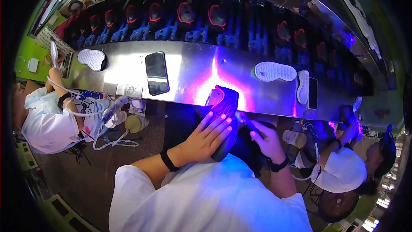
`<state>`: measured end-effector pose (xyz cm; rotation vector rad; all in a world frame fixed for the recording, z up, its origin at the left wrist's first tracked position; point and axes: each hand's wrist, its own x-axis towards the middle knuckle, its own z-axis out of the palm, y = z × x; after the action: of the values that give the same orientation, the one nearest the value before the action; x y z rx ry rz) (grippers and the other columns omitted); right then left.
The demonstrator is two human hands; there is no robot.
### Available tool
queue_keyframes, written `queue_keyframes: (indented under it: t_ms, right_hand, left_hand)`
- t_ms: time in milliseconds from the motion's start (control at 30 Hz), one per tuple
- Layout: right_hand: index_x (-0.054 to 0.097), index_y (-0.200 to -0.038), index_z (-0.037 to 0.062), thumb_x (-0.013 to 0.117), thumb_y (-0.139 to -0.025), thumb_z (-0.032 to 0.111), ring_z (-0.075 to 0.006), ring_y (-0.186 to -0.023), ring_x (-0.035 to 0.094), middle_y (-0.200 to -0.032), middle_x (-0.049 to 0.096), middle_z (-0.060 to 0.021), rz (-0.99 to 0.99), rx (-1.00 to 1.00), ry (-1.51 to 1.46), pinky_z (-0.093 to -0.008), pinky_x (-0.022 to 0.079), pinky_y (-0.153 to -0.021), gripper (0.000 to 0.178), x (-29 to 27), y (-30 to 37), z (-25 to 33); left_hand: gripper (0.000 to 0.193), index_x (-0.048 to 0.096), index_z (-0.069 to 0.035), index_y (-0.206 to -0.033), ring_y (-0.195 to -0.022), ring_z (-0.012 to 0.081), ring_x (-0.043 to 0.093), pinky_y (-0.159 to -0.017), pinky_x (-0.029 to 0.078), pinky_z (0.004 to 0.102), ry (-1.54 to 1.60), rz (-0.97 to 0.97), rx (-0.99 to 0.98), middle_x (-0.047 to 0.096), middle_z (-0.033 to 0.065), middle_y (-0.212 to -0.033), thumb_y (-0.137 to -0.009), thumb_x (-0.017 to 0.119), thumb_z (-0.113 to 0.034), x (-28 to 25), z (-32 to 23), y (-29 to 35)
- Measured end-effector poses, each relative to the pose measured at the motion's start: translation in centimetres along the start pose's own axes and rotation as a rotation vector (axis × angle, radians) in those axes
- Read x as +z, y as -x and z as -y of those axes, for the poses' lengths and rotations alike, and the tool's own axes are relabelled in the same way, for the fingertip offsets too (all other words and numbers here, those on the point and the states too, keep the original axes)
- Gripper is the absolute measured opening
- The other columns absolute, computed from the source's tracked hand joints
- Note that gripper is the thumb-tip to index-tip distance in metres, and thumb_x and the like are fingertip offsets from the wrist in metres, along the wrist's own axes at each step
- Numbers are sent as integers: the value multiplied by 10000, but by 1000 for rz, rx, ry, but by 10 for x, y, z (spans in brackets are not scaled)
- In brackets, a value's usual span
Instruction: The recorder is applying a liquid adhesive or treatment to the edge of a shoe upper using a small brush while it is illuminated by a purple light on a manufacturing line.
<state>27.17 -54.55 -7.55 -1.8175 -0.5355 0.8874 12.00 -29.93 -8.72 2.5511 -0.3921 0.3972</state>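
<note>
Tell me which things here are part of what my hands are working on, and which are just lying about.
In hand:
- dark shoe, steadied by the left hand
- pen-like tool, held in the right hand, in violet light

Lying about:
- phone on the steel bench
- white soles
- row of dark shoes behind

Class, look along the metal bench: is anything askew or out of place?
One white sole stands on its edge beside a flat one. Otherwise nothing stands out: the left hand steadies a dark shoe under violet light.
</note>
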Motion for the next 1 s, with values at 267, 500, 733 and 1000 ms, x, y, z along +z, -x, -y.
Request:
queue_keyframes:
  t_ms: [267, 500, 733, 1000]
  right_hand:
    - [606, -1409, 45, 662, -982, 100, -98, -738, 597, -832, 661, -25, -36, -12, -53, -284, 526, -727, 434, 2, 45, -3]
    - [597, -1422, 48, 661, -985, 102, -86, -733, 586, -835, 647, -10, -85, -2, -155, -267, 511, -722, 445, -3, 65, -7]
    - [539, -1465, 11, 663, -999, 121, -78, -745, 565, -831, 619, 1, -77, 91, -423, -244, 484, -711, 495, -2, 91, -13]
    - [572, -1431, 11, 681, -989, 117, -89, -756, 579, -848, 632, -20, -327, 37, -279, -253, 491, -712, 468, -1, 97, 3]
  left_hand:
    - [797, 478, 85, -1426, -1437, 438, 428, -1212, 254, 627, 54, -62, -92, 467, 280, -1502, -758, 742, -259, -1, -18, -26]
    - [839, 484, 90, -1407, -1432, 423, 443, -1215, 216, 630, -46, -23, -107, 471, 268, -1505, -707, 774, -271, 2, -36, -54]
    - [849, 508, 91, -1384, -1359, 429, 512, -1195, 253, 635, -80, -71, -167, 545, 273, -1398, -669, 803, -261, 3, -47, -86]
    - [939, 511, 113, -1343, -1308, 431, 533, -1192, 244, 652, -86, -35, -195, 586, 273, -1303, -639, 863, -399, 10, -46, -133]
